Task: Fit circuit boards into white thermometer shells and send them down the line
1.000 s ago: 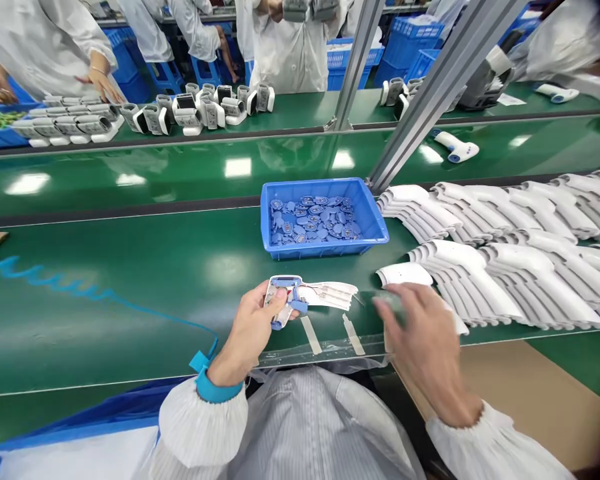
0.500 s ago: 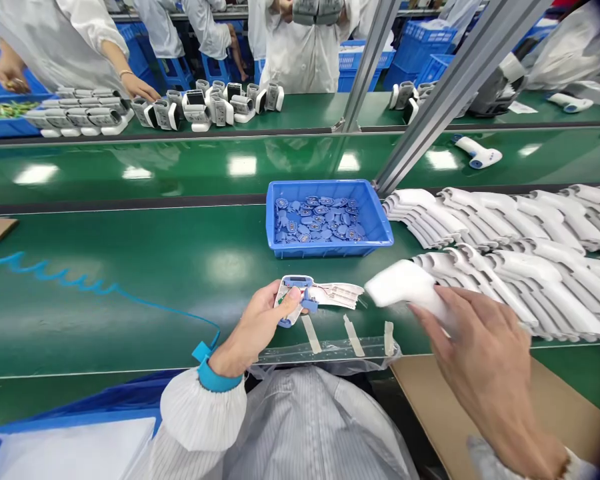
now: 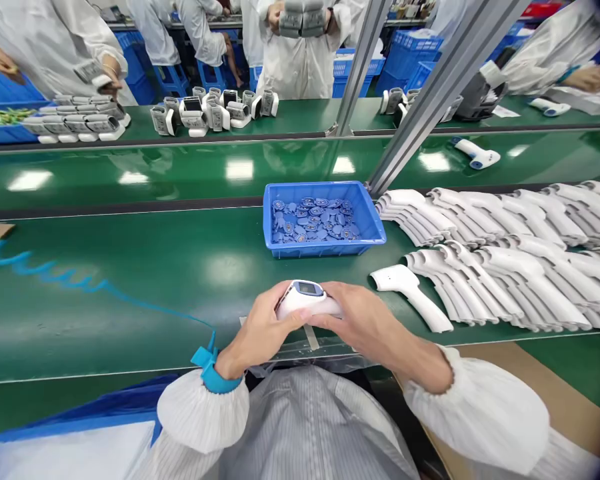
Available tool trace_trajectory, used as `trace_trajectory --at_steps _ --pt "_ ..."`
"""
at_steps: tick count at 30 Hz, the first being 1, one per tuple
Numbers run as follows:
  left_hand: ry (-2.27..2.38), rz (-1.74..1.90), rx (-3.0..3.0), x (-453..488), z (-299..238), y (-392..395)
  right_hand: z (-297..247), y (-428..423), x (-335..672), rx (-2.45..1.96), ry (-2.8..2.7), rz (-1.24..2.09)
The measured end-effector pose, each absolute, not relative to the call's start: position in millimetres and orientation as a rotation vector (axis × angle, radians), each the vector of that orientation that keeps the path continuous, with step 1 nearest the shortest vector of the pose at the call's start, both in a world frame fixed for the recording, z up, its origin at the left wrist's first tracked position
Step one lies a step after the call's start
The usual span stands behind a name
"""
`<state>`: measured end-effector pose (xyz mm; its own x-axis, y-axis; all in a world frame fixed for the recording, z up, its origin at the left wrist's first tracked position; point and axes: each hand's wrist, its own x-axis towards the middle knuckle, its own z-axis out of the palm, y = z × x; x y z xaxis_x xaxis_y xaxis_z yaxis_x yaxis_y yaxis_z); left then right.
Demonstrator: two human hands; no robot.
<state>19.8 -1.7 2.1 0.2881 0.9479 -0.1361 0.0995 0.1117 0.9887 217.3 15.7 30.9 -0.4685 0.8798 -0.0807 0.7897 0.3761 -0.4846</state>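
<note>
Between my two hands is a white handheld infrared thermometer (image 3: 306,300), with a blue-rimmed display on its upper end. My left hand (image 3: 265,327) is closed around the display end, thumb along the near side. The fingers of my right hand (image 3: 357,317) wrap the other end and hide much of it. To the right of my hands, a single white shell half (image 3: 405,287) lies on the green bench. Strips of tape (image 3: 311,337) stick to the bench edge beneath my hands. My left wrist wears a teal strap (image 3: 215,373) with a coiled cord.
Beyond my hands stands a blue bin (image 3: 325,248) of small blue parts. Stacked white shells (image 3: 500,273) fill the right side. A slanted metal post (image 3: 430,100) rises behind the bin. A finished thermometer (image 3: 477,153) lies on the far belt; co-workers stand beyond.
My right hand has come left and now grips the thermometer together with my left. The exposed inside has gone from view beneath a white shell. One separate shell lies on the bench.
</note>
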Motion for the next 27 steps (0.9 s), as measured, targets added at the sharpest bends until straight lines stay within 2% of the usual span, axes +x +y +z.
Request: trace_trajectory --at_steps 5,9,20,24,27 --pt "1.127 0.823 1.387 11.6 -3.6 -4.7 38.8 19.6 219.5 -1.614 -2.251 0.946" --pt "1.110 0.873 1.398 6.4 -6.8 -6.2 41.2 18.7 212.2 -1.358 -2.108 1.195" --pt "1.022 0.939 1.299 -2.5 -10.5 -12.5 34.3 10.0 197.6 -1.294 -1.937 1.229" --pt "1.222 0.927 1.449 0.3 2.3 -15.8 32.9 11.2 196.2 -1.201 -1.900 1.296" --pt "1.314 0.871 1.566 2.8 16.2 -14.5 34.1 13.1 177.9 -1.283 -1.835 1.100"
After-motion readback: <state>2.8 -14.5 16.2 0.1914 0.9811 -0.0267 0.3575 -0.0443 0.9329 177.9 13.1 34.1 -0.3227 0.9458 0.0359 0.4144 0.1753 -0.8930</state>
